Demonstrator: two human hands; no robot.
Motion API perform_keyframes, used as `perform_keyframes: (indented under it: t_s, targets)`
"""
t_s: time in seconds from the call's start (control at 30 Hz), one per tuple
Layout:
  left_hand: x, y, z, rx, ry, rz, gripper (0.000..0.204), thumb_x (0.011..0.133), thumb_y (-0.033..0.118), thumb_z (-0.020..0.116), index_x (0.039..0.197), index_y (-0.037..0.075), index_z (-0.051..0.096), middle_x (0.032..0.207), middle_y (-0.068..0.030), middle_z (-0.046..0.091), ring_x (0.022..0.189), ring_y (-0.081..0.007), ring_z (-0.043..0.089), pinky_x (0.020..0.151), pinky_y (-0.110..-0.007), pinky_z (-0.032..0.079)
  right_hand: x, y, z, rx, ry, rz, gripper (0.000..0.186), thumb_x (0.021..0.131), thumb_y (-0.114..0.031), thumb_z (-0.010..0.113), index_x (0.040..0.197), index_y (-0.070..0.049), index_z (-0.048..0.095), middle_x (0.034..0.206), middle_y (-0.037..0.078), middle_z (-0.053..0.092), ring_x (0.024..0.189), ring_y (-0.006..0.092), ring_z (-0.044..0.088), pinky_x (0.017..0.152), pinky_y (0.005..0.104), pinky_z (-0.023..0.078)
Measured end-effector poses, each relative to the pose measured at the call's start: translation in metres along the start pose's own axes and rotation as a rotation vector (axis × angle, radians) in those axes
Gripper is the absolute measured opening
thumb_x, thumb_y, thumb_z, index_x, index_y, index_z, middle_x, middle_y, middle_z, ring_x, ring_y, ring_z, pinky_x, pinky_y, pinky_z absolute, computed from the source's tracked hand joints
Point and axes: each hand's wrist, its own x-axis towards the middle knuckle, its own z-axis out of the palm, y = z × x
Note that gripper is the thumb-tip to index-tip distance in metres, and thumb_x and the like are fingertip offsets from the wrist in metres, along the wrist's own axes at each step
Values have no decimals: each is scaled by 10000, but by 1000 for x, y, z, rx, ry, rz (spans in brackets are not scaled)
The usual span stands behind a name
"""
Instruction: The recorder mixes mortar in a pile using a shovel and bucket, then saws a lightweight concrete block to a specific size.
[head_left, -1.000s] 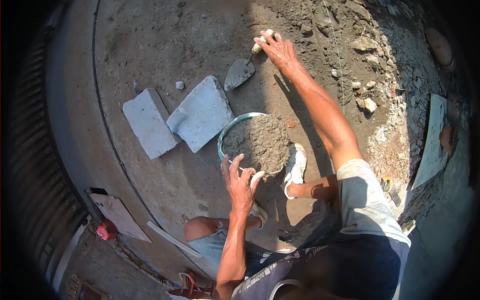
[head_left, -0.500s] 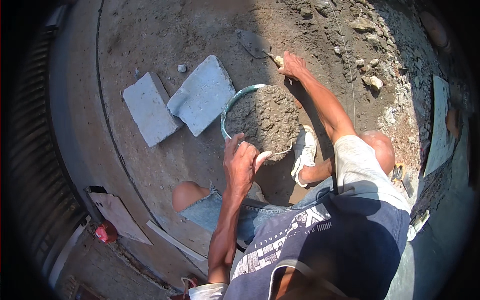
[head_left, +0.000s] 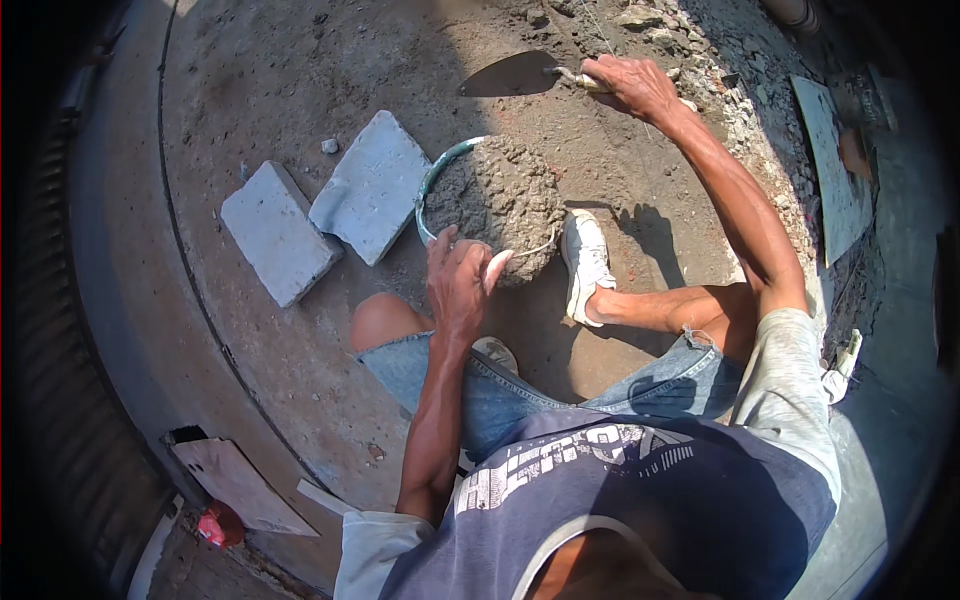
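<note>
A bucket with a green rim, heaped with wet grey mortar, stands between my feet. My left hand grips its near rim, thumb lying toward the mortar. Farther out to the right, my right hand is closed around the pale handle of a trowel. The trowel's dark blade points left above the dirt, beyond the bucket. Two white blocks lie left of the bucket: a broad one close to it and a thicker one farther left.
Broken stones and rubble run along the right, with a thin string stretched over the soil. A flat pale board lies at the far right. At the lower left are another board and a red object. A small white chunk rests behind the blocks.
My right hand has moved the trowel outward and to the right, lifting it off the ground, and the blade has turned. My left hand stays on the bucket rim. The whole view has shifted.
</note>
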Motion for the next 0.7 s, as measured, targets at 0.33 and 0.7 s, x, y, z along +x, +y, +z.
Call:
perform_keyframes:
  t_s: [0.33,0.7]
  targets:
    - [-17,-12,0,91,-135,26,332,767,307,774,739,34,588,796,-121,636,1109,-396,550,898,-490,441,-2,-32,54,-113,-51,-190,113,925,-231,493,1033,-255,517,851,37,611,750,237,671,527,388,513]
    - [15,2,1,52,-180,-38,343,753,310,784,771,31,586,765,-89,614,962,-353,607,869,-445,483,-26,-42,63,98,161,-72,159,898,-143,509,1046,-204,506,891,72,563,746,287,644,548,437,506]
